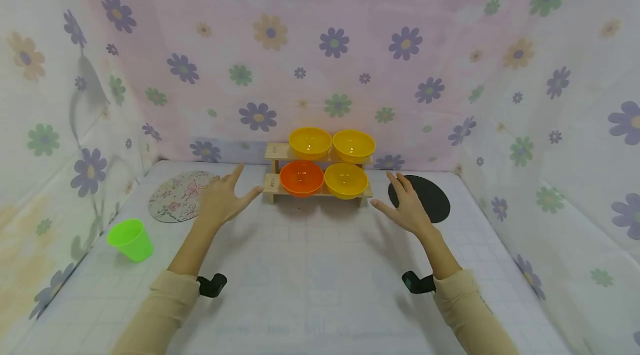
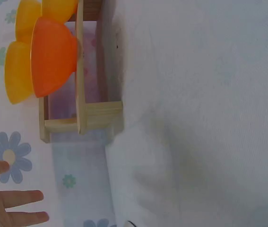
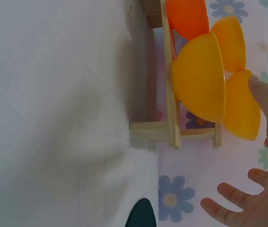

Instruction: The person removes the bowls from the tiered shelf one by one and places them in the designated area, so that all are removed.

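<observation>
In the head view a two-tier wooden rack (image 1: 272, 184) stands at the back middle of the table. An orange bowl (image 1: 302, 179) and a yellow bowl (image 1: 346, 181) sit on its lower step, and two more yellow bowls, one left (image 1: 310, 144) and one right (image 1: 354, 146), on the upper. My left hand (image 1: 220, 199) hovers left of the rack, fingers spread, holding nothing. To the rack's right, my right hand (image 1: 407, 208) is also spread and touches nothing. Both wrist views show the bowls apart from the fingers.
A bright green cup (image 1: 131, 241) stands at the left of the white table (image 1: 310, 277). Behind my left hand lies a round patterned mat (image 1: 172, 199); a round black mat (image 1: 434, 199) lies behind my right. Flowered cloth (image 1: 300, 55) walls the back and both sides.
</observation>
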Demonstrator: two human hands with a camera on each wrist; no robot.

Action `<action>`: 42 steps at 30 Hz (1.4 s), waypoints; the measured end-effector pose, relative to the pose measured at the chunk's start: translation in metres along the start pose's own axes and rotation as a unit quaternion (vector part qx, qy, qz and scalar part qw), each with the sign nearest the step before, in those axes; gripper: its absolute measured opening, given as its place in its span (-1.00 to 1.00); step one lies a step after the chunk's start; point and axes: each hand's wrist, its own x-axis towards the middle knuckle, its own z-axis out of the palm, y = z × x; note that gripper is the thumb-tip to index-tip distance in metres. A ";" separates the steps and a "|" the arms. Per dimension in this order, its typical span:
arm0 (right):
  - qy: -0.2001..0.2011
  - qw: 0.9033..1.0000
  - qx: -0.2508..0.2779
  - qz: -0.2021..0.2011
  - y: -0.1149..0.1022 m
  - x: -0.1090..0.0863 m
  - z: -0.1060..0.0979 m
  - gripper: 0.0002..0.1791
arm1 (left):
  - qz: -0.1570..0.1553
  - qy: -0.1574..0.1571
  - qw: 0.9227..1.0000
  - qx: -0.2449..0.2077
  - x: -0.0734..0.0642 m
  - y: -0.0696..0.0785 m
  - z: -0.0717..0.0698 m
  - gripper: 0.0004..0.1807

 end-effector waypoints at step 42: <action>-0.044 0.902 0.422 0.083 -0.034 0.033 0.053 -0.26 | -0.120 0.053 0.861 -0.491 0.041 0.022 0.112 -0.59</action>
